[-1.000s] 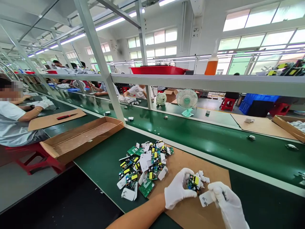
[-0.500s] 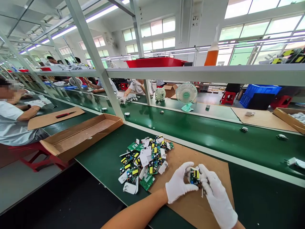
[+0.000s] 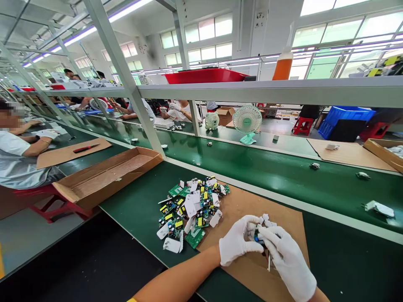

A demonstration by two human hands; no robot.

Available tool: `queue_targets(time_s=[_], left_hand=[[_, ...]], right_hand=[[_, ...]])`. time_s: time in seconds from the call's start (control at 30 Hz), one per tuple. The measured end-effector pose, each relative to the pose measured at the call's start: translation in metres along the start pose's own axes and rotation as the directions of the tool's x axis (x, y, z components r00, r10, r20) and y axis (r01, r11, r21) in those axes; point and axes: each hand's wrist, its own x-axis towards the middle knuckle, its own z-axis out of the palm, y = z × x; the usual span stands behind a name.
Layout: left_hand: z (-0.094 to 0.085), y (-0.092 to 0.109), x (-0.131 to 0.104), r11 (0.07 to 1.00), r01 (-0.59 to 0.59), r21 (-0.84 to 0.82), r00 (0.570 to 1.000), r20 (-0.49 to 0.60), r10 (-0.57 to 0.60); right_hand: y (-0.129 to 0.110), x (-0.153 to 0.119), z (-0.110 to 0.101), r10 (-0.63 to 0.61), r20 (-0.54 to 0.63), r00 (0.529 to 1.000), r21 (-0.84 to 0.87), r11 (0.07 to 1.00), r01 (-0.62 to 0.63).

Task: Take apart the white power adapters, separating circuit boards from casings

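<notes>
My left hand point(image 3: 237, 243), in a white glove, curls its thumb and fingers round one edge of a small circuit board point(image 3: 258, 237). My gloved right hand point(image 3: 291, 261) closes on the board's other side, its fingers covering most of it. A thin white strip point(image 3: 269, 262) sticks out below the right fingers; I cannot make out what it is part of. Both hands are above a brown cardboard sheet point(image 3: 241, 274). To their left lies a heap of circuit boards point(image 3: 206, 197) with yellow parts, mixed with white plastic plates point(image 3: 190, 207).
An open cardboard box point(image 3: 108, 178) stands left of the heap. Beyond a pale rail, a green conveyor belt point(image 3: 252, 161) carries scattered small parts and a white plug-like piece point(image 3: 379, 208). A metal post point(image 3: 126, 75) and shelf point(image 3: 267, 93) frame the bench. A co-worker point(image 3: 15, 155) sits at left.
The board has turned between my hands, and my right fingers now cover more of it. Pieces on the belt have shifted left. The view has tilted slightly.
</notes>
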Motion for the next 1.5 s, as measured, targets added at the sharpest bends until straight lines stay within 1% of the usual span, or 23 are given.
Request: queue_targets(time_s=[0.1,0.2,0.27,0.4,0.5,0.53,0.6,0.67,0.7,0.73,0.77,0.83,0.87,0.9,0.97,1.03,1.07,1.13,1.23,1.3,1.37,1.43,1.5], left_hand=[[0.000,0.002,0.000,1.000,0.018,0.025,1.000,0.006,-0.018],[0.001,0.003,-0.001,0.998,0.037,0.056,0.999,0.015,-0.038],[0.003,0.004,-0.002,0.998,0.046,0.030,0.998,0.044,-0.048],[0.008,0.003,-0.003,0.996,0.078,-0.034,0.993,0.090,-0.075],[0.009,0.002,-0.002,0.998,0.065,-0.015,0.994,0.084,-0.064],[0.009,0.002,-0.002,0.999,0.053,-0.002,0.995,0.082,-0.052],[0.007,0.004,-0.002,0.999,0.032,0.019,0.996,0.085,-0.034],[0.005,0.005,-0.003,0.999,0.032,0.033,0.994,0.108,-0.035],[0.004,0.005,-0.003,0.999,0.033,0.033,0.992,0.123,-0.037],[0.002,0.005,-0.003,0.999,0.028,0.028,0.990,0.137,-0.032],[0.001,0.004,-0.003,1.000,0.017,0.017,0.989,0.145,-0.020],[-0.003,0.001,-0.001,1.000,-0.012,-0.013,0.992,0.129,0.013],[-0.005,-0.001,0.000,1.000,-0.019,-0.021,0.994,0.106,0.021],[-0.006,-0.002,0.000,1.000,-0.018,-0.020,0.997,0.080,0.019],[-0.008,-0.004,0.000,1.000,-0.007,0.027,1.000,0.002,0.007],[-0.007,-0.002,-0.002,0.990,-0.003,0.141,0.994,-0.111,0.018],[-0.005,0.001,-0.004,0.980,0.004,0.197,0.987,-0.157,0.028],[0.002,0.008,-0.008,0.966,0.034,0.257,0.980,-0.199,0.019],[0.013,0.018,-0.010,0.977,0.090,0.195,0.989,-0.131,-0.065],[0.018,0.020,-0.007,0.984,0.088,0.153,0.994,-0.079,-0.076],[0.019,0.019,-0.003,0.987,0.072,0.143,0.996,-0.068,-0.063],[0.017,0.015,0.000,0.984,0.069,0.165,0.993,-0.102,-0.053],[0.016,0.011,0.002,0.976,0.093,0.200,0.985,-0.159,-0.061]], right_hand=[[0.000,0.001,0.001,-0.033,-0.005,0.999,0.030,0.999,0.034],[-0.005,0.002,-0.006,0.026,0.108,0.994,0.059,0.998,-0.032],[-0.008,0.003,-0.013,0.078,0.195,0.978,0.077,0.993,-0.095],[-0.009,0.006,-0.019,0.077,0.316,0.946,0.103,0.988,-0.115],[-0.006,0.008,-0.017,0.075,0.342,0.937,0.110,0.987,-0.119],[-0.004,0.008,-0.016,0.094,0.324,0.941,0.145,0.978,-0.147],[0.000,0.008,-0.015,0.233,0.222,0.947,0.263,0.921,-0.288],[0.004,0.007,-0.015,0.439,0.107,0.892,0.379,0.811,-0.445],[0.005,0.007,-0.014,0.504,0.101,0.858,0.422,0.759,-0.496],[0.005,0.007,-0.014,0.532,0.155,0.832,0.458,0.707,-0.538],[0.005,0.006,-0.012,0.529,0.256,0.809,0.488,0.652,-0.581],[0.004,0.005,-0.007,0.485,0.442,0.755,0.529,0.539,-0.655],[0.003,0.004,-0.003,0.482,0.472,0.738,0.544,0.500,-0.674],[0.004,0.003,0.001,0.490,0.454,0.744,0.565,0.488,-0.666],[0.006,0.000,0.009,0.476,0.340,0.811,0.654,0.500,-0.567],[0.009,-0.004,0.015,0.441,0.271,0.856,0.750,0.460,-0.475],[0.011,-0.005,0.018,0.446,0.262,0.856,0.783,0.420,-0.459],[0.012,-0.008,0.022,0.493,0.275,0.825,0.789,0.375,-0.486],[0.012,-0.011,0.026,0.527,0.329,0.784,0.734,0.380,-0.563],[0.013,-0.013,0.029,0.543,0.390,0.744,0.681,0.374,-0.629],[0.015,-0.015,0.032,0.559,0.429,0.709,0.639,0.367,-0.676],[0.016,-0.017,0.033,0.527,0.444,0.725,0.628,0.394,-0.671],[0.014,-0.017,0.034,0.515,0.422,0.746,0.601,0.458,-0.655]])
